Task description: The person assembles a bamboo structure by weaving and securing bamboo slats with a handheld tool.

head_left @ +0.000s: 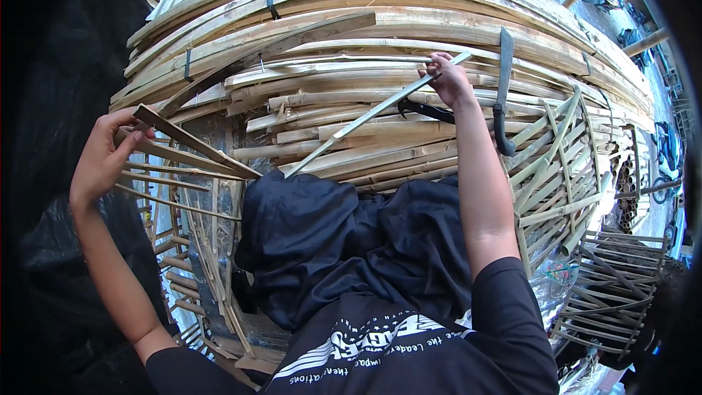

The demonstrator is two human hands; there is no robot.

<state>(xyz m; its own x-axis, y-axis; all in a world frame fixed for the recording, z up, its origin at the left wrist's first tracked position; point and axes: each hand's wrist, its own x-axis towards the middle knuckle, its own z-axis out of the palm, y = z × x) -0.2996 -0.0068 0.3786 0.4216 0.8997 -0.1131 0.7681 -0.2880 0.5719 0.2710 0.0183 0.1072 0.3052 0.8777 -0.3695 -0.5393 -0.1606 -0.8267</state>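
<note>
My right hand (pixel 447 80) pinches the upper end of a thin pale-green bamboo strip (pixel 365 118), which slants down to my left knee. Off to the left, my left hand (pixel 106 157) has its thumb and fingers closed on the end of a darker bamboo slat (pixel 191 139). That slat also runs in toward my left knee, with several thinner strips (pixel 179 172) beneath it. Just below my right hand lies a black-handled tool (pixel 428 110), its far part hidden. Right of my forearm, a machete (pixel 504 80) with a black handle rests on the bamboo.
Long split bamboo lengths (pixel 409 4), tied in bundles, are stacked across the front. A lattice of bamboo strips (pixel 559 168) stands at my right, with a slatted rack (pixel 610 296) beyond it. Dark plastic sheeting (pixel 51 249) hangs along the left. More strips (pixel 212 271) lie beside my left leg.
</note>
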